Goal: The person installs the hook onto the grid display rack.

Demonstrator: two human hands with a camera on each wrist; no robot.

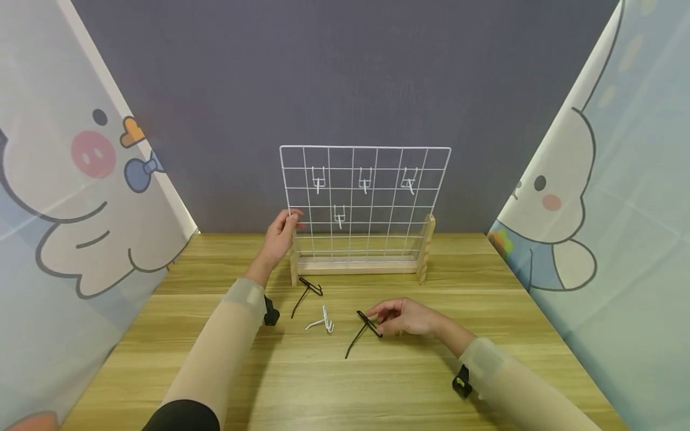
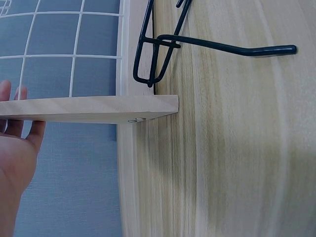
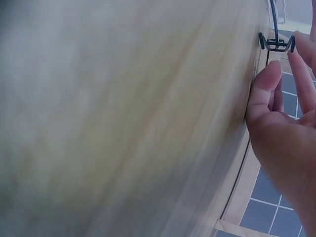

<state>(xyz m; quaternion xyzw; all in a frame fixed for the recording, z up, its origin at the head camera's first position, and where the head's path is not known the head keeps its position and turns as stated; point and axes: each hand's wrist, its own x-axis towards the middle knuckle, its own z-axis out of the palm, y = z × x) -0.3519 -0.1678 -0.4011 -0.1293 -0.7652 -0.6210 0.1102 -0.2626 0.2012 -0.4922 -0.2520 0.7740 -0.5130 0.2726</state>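
Pinching a black wire hook (image 1: pixel 364 328) on the wooden table (image 1: pixel 377 389), the right hand (image 1: pixel 411 317) had its fingers closed at the looped end; light, stiff, probably slippery. The left hand (image 1: pixel 279 234) gripped the white wire grid (image 1: pixel 365 200).

Wooden table (image 1: pixel 409 383) — grid rack (image 1: pixel 364 203), two black hooks (image 1: pixel 307 293), one white hook (image 1: pixel 323 323).
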